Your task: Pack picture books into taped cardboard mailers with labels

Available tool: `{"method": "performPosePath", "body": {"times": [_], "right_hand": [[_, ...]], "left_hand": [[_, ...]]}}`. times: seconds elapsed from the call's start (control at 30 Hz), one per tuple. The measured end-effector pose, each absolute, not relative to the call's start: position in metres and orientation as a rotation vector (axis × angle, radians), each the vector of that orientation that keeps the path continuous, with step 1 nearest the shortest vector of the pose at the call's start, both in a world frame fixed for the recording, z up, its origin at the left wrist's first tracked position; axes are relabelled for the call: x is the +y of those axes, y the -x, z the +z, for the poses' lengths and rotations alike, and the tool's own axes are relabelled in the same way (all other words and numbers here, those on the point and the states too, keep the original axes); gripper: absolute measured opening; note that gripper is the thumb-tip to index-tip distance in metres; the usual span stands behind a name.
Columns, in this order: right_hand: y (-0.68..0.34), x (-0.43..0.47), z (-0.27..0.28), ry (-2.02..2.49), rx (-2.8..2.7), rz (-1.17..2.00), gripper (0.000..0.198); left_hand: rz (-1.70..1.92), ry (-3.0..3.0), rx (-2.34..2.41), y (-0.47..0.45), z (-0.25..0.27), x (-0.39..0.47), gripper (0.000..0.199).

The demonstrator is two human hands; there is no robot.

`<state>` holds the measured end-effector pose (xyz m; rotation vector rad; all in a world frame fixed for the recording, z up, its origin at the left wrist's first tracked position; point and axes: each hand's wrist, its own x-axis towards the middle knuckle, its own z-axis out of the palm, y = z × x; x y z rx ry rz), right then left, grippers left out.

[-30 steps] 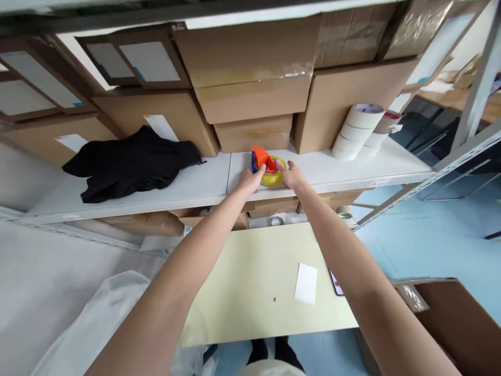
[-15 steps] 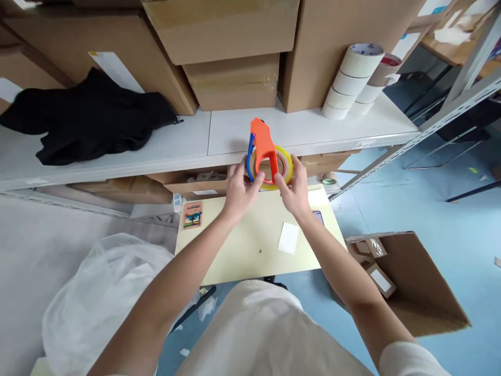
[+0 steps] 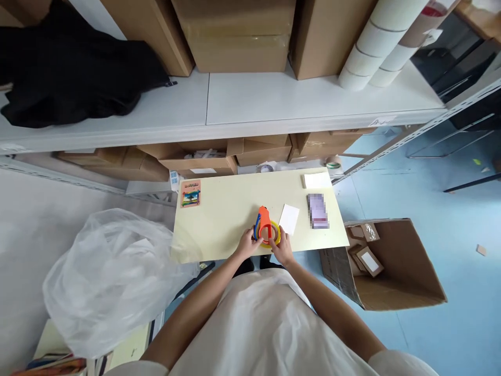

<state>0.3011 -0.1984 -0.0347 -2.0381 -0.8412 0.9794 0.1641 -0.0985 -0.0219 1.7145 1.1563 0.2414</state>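
An orange tape dispenser with blue and yellow round sides is held between both my hands, over the front edge of a pale yellow table. My left hand grips its blue side, fingers closed. On the yellow side, my right hand has its fingers closed around the rim. Just right of the dispenser lies a white card. Farther right are a blurred purple phone-like item and a white paper. A small picture card rests at the table's left end.
Behind the table stands a white shelf with cardboard boxes, a black cloth and stacked tape rolls. An open carton is on the floor at right. A clear plastic bag bulges at left.
Both hands have brought the tape dispenser down and closer to my body, from the shelf edge to the table's front edge. The view has tilted lower, showing more of the table.
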Motion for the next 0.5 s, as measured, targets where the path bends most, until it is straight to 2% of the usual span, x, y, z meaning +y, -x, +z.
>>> {"method": "performPosePath", "body": {"times": [0.17, 0.33, 0.5], "right_hand": [[-0.299, -0.211, -0.054, 2.064, -0.807, 0.988, 0.072], [-0.311, -0.213, -0.063, 2.063, -0.839, 0.971, 0.075], [-0.331, -0.200, -0.067, 2.044, -0.837, 0.978, 0.079]], "left_hand": [[0.211, -1.679, 1.157, -0.164, -0.035, -0.106, 0.044], [0.217, -1.540, 1.186, -0.170, -0.042, -0.107, 0.062], [0.251, -1.474, 1.223, -0.190, -0.047, -0.099, 0.058]]}}
